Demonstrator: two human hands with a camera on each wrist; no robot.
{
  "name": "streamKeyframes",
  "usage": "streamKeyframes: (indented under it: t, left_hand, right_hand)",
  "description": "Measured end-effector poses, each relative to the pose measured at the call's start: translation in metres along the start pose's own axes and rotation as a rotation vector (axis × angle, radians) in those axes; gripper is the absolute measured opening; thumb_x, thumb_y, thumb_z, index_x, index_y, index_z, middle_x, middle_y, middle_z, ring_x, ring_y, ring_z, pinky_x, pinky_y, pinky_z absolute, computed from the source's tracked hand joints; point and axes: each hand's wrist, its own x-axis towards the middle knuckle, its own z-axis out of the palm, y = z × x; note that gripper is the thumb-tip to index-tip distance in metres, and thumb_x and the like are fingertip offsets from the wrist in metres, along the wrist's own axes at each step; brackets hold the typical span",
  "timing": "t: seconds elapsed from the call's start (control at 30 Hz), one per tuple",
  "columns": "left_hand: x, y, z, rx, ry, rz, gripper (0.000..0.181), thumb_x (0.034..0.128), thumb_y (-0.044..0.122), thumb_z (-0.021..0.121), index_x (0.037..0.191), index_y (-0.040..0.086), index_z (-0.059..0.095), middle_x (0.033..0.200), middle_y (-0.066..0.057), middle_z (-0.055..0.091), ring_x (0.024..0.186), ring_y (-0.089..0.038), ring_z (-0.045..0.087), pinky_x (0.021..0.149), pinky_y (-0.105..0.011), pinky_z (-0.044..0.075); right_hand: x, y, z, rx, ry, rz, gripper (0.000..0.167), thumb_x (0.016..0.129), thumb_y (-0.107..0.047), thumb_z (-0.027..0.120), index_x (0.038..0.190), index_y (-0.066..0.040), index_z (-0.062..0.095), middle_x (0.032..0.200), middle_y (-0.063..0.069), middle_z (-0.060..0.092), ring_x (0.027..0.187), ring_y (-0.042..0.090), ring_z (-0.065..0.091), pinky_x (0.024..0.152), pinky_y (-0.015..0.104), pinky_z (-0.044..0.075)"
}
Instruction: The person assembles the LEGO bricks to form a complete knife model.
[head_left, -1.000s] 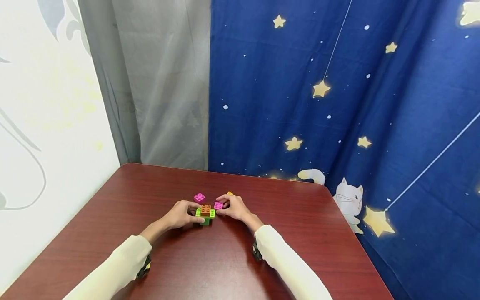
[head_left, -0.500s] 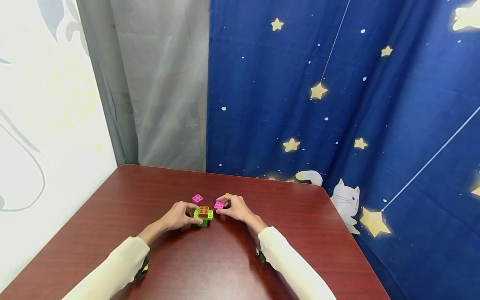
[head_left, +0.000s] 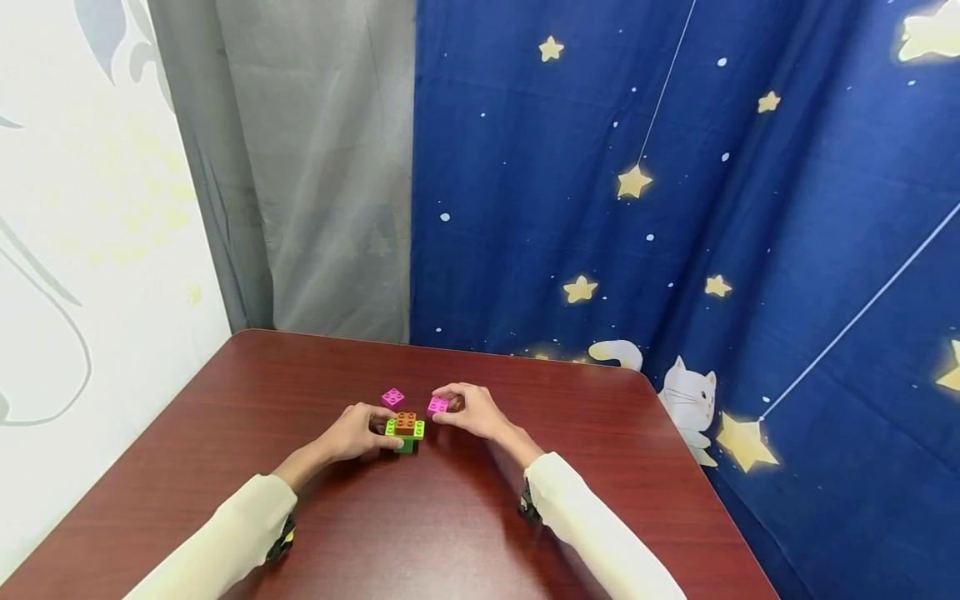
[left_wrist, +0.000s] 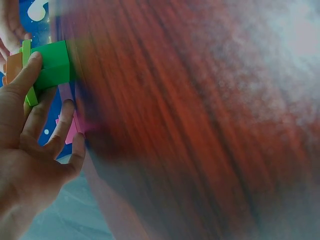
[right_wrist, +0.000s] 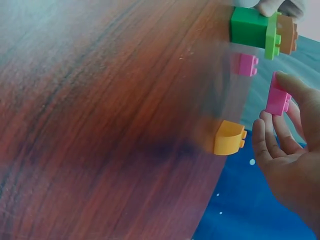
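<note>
In the head view my left hand point(head_left: 357, 432) grips a small stack of toy building bricks by its left side. The stack has a green brick point(left_wrist: 54, 65) at the bottom, a lime plate point(right_wrist: 271, 37) across it and an orange-brown brick point(head_left: 406, 422) on top. My right hand point(head_left: 477, 410) pinches a pink brick point(right_wrist: 277, 96) between thumb and fingers. That brick is held up off the table, studs upward, just right of the stack and apart from it. A second pink brick point(head_left: 393, 397) lies loose on the table beyond the stack.
An orange-yellow brick with a curved side point(right_wrist: 230, 137) stands on the table near my right hand; the hand hides it in the head view. The reddish-brown table point(head_left: 285, 367) ends at a grey curtain point(head_left: 337, 208) and a blue starry curtain point(head_left: 517, 208).
My right hand has risen slightly with the pink brick and now covers the orange-yellow brick in the head view. The left hand and stack stay nearly still; the head view has shifted a little.
</note>
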Motion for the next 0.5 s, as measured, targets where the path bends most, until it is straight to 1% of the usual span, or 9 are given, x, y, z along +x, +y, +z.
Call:
streamKeyframes:
  t: [0.1, 0.27, 0.33, 0.47, 0.5]
  left_hand:
    - [-0.001, 0.000, 0.000, 0.001, -0.003, 0.002, 0.056, 0.0813, 0.034, 0.091, 0.121, -0.001, 0.073, 0.107, -0.009, 0.076, 0.092, -0.015, 0.070, 0.086, -0.042, 0.059]
    - [-0.001, 0.000, 0.000, -0.007, -0.010, 0.006, 0.055, 0.0818, 0.034, 0.090, 0.121, 0.000, 0.073, 0.107, -0.008, 0.076, 0.091, -0.015, 0.070, 0.085, -0.042, 0.059]
    - [0.000, 0.000, 0.000, -0.007, -0.013, 0.013, 0.054, 0.0823, 0.034, 0.090, 0.121, 0.000, 0.073, 0.107, -0.008, 0.076, 0.090, -0.014, 0.070, 0.085, -0.041, 0.059]
    - [0.000, 0.000, 0.000, -0.007, -0.020, 0.024, 0.054, 0.0830, 0.033, 0.089, 0.121, -0.001, 0.073, 0.105, -0.007, 0.077, 0.089, -0.013, 0.070, 0.083, -0.040, 0.059]
    - [0.000, 0.000, -0.001, -0.007, -0.020, 0.024, 0.054, 0.0830, 0.033, 0.089, 0.121, -0.001, 0.073, 0.104, -0.007, 0.077, 0.089, -0.013, 0.070, 0.083, -0.040, 0.059]
  right_hand:
    - [0.001, -0.004, -0.001, 0.010, -0.001, 0.002, 0.044, 0.087, -0.020, 0.087, 0.126, -0.007, 0.073, 0.112, 0.010, 0.075, 0.093, 0.028, 0.072, 0.086, 0.043, 0.059]
    - [0.004, -0.011, -0.004, 0.013, -0.014, 0.014, 0.043, 0.087, -0.024, 0.087, 0.126, -0.010, 0.074, 0.113, 0.006, 0.075, 0.097, 0.025, 0.072, 0.086, 0.037, 0.058]
    - [0.005, -0.014, -0.005, 0.020, -0.021, 0.016, 0.043, 0.088, -0.026, 0.086, 0.127, -0.012, 0.074, 0.113, 0.005, 0.075, 0.099, 0.026, 0.072, 0.086, 0.036, 0.058]
    - [0.007, -0.018, -0.005, 0.043, -0.031, 0.002, 0.043, 0.088, -0.027, 0.086, 0.126, -0.013, 0.074, 0.113, 0.005, 0.075, 0.101, 0.031, 0.072, 0.087, 0.038, 0.058]
    - [0.007, -0.020, -0.005, 0.042, -0.033, -0.004, 0.042, 0.088, -0.027, 0.086, 0.126, -0.013, 0.074, 0.113, 0.005, 0.076, 0.100, 0.030, 0.072, 0.086, 0.036, 0.059]
